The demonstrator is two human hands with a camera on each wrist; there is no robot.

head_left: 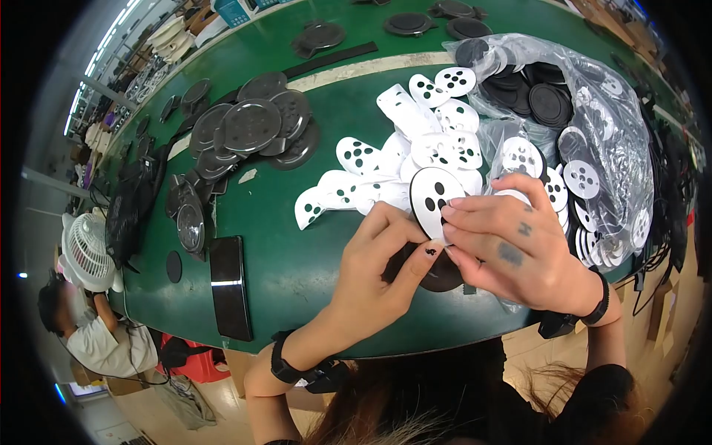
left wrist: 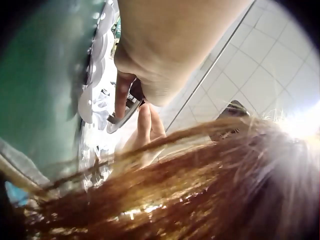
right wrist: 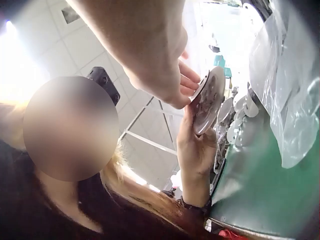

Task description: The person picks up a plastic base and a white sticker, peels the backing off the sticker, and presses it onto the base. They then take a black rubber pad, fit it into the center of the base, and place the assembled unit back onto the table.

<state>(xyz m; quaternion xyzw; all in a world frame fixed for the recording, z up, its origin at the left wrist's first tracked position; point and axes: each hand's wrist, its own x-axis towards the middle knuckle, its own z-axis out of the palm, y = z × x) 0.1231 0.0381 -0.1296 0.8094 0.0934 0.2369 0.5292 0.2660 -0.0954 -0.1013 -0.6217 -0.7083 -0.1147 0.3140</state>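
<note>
Both hands meet in the head view over a white-faced disc [head_left: 426, 194] with dark holes and a dark rim, tilted up on edge. At its lower left edge, the left hand [head_left: 374, 271] pinches it with thumb and curled index finger. My right hand [head_left: 512, 248] grips the right side, its fingertips on the white face. A dark round piece [head_left: 445, 274] shows below and between the hands, partly hidden by them. In the right wrist view the disc [right wrist: 212, 100] looks shiny, with the left hand [right wrist: 197, 150] beneath it.
White perforated discs [head_left: 360, 156] lie heaped beyond the hands. A clear plastic bag [head_left: 612, 133] of black and white discs stands right. Dark transparent round covers [head_left: 252, 126] pile up left, near a black phone [head_left: 231, 289]. Another person [head_left: 111, 341] sits beside a white fan [head_left: 89, 248].
</note>
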